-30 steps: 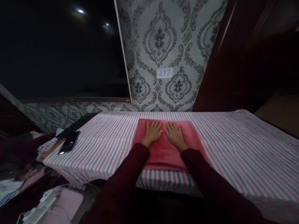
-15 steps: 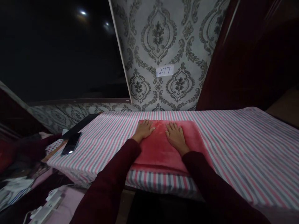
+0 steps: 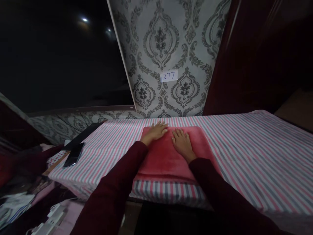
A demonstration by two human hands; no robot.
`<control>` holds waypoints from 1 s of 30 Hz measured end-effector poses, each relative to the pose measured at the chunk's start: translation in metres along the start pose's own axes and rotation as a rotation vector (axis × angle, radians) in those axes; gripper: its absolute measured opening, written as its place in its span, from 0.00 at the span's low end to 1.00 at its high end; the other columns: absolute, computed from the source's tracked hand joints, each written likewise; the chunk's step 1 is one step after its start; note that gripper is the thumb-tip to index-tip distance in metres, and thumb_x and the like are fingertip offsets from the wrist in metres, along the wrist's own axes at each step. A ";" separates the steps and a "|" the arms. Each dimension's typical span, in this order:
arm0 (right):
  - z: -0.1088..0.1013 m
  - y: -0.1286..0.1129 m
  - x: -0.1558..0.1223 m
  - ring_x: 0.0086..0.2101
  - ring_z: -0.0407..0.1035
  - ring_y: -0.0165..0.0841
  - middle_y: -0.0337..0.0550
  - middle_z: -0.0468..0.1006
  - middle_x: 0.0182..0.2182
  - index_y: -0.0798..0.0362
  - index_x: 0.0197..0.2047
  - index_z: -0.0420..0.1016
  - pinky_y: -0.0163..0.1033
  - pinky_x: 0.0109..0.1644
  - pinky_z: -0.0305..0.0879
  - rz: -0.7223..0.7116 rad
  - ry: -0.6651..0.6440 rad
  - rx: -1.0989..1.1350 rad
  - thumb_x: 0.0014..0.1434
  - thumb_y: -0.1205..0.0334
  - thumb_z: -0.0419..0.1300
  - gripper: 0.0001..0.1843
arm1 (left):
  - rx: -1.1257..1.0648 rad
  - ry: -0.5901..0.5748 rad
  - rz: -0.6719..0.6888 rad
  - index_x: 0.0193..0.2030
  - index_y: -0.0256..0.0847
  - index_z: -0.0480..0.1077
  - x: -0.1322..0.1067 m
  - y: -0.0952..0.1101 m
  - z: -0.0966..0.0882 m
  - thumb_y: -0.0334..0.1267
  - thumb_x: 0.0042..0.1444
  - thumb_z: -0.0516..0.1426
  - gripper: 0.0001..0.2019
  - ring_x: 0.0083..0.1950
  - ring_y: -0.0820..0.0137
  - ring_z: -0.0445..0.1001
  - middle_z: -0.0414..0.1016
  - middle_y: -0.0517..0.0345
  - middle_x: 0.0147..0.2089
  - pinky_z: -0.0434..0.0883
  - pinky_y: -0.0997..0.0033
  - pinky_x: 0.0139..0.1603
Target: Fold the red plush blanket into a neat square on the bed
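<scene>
A plush red cloth point(image 3: 161, 160), folded into a rough rectangle, lies on a striped tablecloth point(image 3: 244, 153) near its front edge. My left hand point(image 3: 157, 131) is over the cloth's far left part, fingers stretched out and angled to the right; whether it presses down or hovers slightly cannot be told. My right hand point(image 3: 182, 142) rests palm down on the middle of the cloth, its fingers apart and pointing away from me. Neither hand grips anything. The cloth's near edge shows a fold line.
A phone point(image 3: 74, 154) lies at the table's left end, beside a black flat object point(image 3: 84, 134). Behind stands a large dark screen point(image 3: 66, 58); a paper marked 277 point(image 3: 169, 76) is on the patterned wall. A white power strip point(image 3: 52, 220) sits low at left.
My left hand has slid right and turned, its fingers now pointing more to the right near the cloth's far edge. My right hand has stayed almost in place. The view has shifted slightly.
</scene>
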State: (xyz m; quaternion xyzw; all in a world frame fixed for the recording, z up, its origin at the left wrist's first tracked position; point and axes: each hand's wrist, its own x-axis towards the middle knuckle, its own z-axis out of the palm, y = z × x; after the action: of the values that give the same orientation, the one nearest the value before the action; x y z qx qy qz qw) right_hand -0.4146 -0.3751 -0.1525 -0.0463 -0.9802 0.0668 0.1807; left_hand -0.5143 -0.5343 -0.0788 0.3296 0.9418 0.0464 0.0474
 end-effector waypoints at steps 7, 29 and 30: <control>0.003 0.003 0.000 0.71 0.53 0.47 0.53 0.61 0.73 0.56 0.73 0.65 0.59 0.72 0.50 -0.017 0.001 -0.007 0.73 0.60 0.43 0.29 | 0.066 0.050 0.027 0.79 0.47 0.52 -0.005 0.004 0.035 0.51 0.74 0.42 0.30 0.82 0.55 0.46 0.51 0.52 0.81 0.43 0.42 0.80; -0.008 0.004 0.005 0.72 0.51 0.46 0.53 0.58 0.74 0.56 0.75 0.62 0.61 0.73 0.48 0.014 -0.082 0.015 0.74 0.61 0.43 0.30 | 0.155 0.208 -0.191 0.78 0.36 0.53 -0.115 0.018 0.059 0.55 0.72 0.46 0.35 0.82 0.51 0.42 0.45 0.40 0.82 0.47 0.37 0.79; -0.012 0.003 0.007 0.73 0.50 0.47 0.54 0.56 0.75 0.56 0.75 0.60 0.62 0.73 0.48 0.031 -0.131 0.020 0.74 0.60 0.43 0.30 | 0.157 0.217 -0.194 0.78 0.36 0.54 -0.115 0.017 0.060 0.55 0.72 0.46 0.35 0.82 0.50 0.42 0.45 0.40 0.82 0.48 0.37 0.79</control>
State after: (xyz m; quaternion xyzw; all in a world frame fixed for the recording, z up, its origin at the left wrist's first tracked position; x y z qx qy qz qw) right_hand -0.4168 -0.3698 -0.1395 -0.0550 -0.9884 0.0823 0.1153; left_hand -0.4072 -0.5893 -0.1297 0.2329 0.9695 0.0031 -0.0764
